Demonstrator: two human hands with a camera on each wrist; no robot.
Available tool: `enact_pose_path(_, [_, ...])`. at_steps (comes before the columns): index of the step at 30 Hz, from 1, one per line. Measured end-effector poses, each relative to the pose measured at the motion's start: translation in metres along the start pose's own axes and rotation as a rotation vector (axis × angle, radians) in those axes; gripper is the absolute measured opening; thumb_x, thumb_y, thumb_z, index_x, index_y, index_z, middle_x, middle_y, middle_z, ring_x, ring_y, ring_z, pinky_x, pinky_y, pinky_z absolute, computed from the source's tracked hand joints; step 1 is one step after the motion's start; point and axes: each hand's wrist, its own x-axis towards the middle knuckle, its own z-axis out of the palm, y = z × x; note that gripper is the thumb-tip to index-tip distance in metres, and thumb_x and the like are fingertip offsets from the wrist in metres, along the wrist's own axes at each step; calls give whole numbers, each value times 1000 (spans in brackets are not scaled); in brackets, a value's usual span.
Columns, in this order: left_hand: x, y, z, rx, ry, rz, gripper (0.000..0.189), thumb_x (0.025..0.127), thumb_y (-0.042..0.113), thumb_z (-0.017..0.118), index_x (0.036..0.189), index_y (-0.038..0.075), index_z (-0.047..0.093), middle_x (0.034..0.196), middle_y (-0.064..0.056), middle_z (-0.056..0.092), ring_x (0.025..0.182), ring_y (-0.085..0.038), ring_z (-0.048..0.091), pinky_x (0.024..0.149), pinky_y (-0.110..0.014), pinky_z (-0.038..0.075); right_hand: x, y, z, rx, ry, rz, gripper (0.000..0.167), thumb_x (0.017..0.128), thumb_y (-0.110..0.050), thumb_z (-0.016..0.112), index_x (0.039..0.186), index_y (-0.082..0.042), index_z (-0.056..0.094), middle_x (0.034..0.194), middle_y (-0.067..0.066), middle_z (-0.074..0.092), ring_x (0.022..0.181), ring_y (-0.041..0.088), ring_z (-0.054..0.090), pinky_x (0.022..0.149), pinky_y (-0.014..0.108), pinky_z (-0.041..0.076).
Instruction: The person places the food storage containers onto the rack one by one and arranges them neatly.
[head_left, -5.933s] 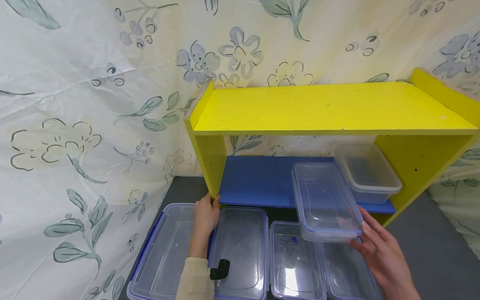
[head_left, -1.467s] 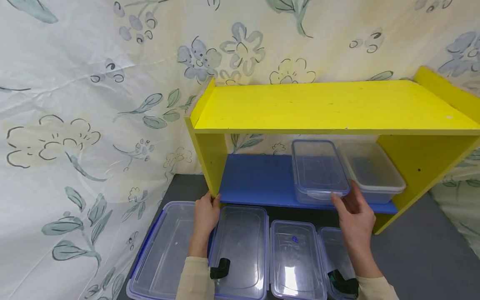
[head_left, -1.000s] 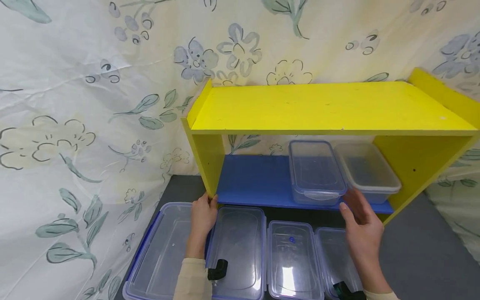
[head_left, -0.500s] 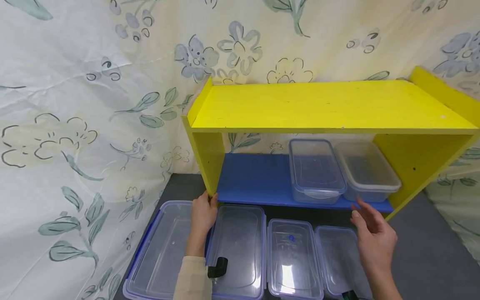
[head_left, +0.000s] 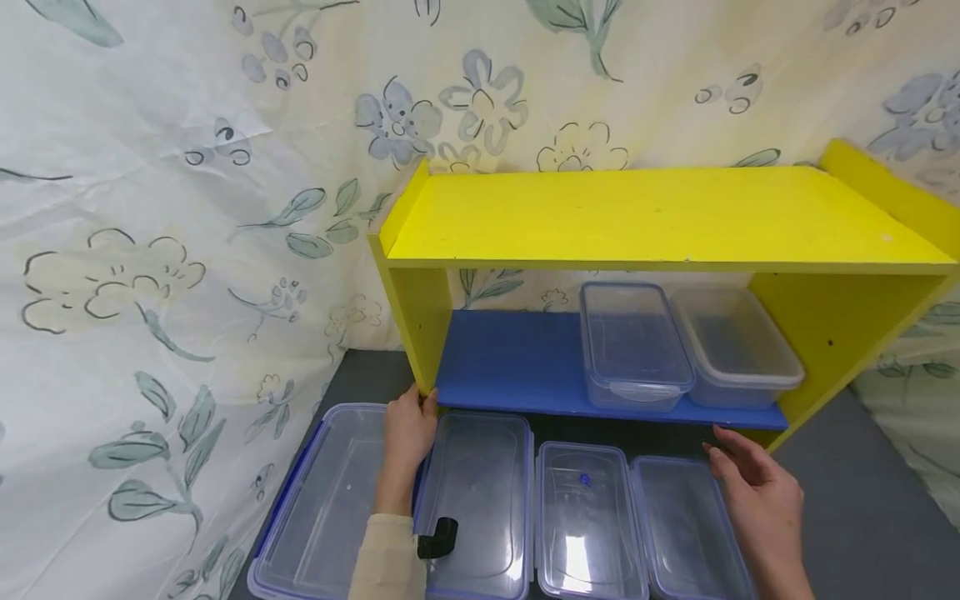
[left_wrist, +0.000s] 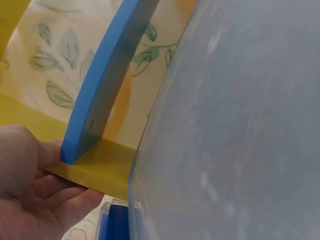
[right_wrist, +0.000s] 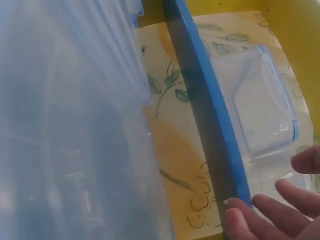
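Observation:
My left hand (head_left: 408,429) grips the lower front edge of the left side panel (head_left: 420,342) of a yellow shelf unit (head_left: 660,217); in the left wrist view its thumb lies by the end of the blue shelf board (left_wrist: 95,95), fingers under the yellow panel. On that board stands a clear lidded food container (head_left: 637,342) with a blue-rimmed lid, a clip at its front. To its right is a second clear container (head_left: 738,333) with a whitish lid. My right hand (head_left: 765,492), fingers loosely bent and holding nothing, is just below the board's front right edge.
Several large clear lidded containers, such as a wide one (head_left: 315,508) at the left and a narrower one (head_left: 588,517), stand in a row on the dark tabletop (head_left: 862,500). A floral cloth (head_left: 225,292) hangs behind. A black elbow-shaped piece (head_left: 442,537) sticks out by my left sleeve.
My right hand carried the blue-rimmed container onto the blue board, left of the other one, and let it go. It then drew back down and right. My left hand kept its grip.

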Motion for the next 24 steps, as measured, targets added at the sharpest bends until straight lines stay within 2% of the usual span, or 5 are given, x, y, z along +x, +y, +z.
enact_pose_path(4, [-1,0,0,6,11,11,21,98,19,58,81,5,58,57,-4,48,46,-15,41,46,-28,34,-1,10,-4,-212,-118,4,45,94,-46,60,132,-21,61,114,-2,72,90,0,65,62,11,43])
enact_pose_path(11, [-1,-1,1,0,13,15,22,98,20,58,81,6,58,57,-4,48,46,-15,42,46,-28,34,-1,26,-6,-288,-161,-23,44,94,-40,61,132,-18,60,124,14,67,84,-24,43,65,7,43])
enact_pose_path(14, [-1,-1,1,-13,19,23,22,98,18,59,81,5,58,56,-4,47,45,-15,41,46,-28,34,1,32,-7,-302,-174,26,47,95,-39,60,135,-15,57,127,18,64,100,3,61,77,25,53])
enact_pose_path(17, [-1,-1,1,-21,18,20,21,97,18,59,81,5,58,56,-4,47,45,-15,41,45,-28,34,3,39,-9,-332,-208,62,51,95,-36,58,139,-11,52,130,23,60,117,38,57,84,47,53])
enact_pose_path(24, [0,-1,1,-11,9,2,22,98,20,58,81,6,58,57,-4,48,46,-15,42,46,-28,34,8,54,-12,-389,-339,60,68,95,-51,54,147,-10,40,142,23,49,126,45,50,88,54,49])
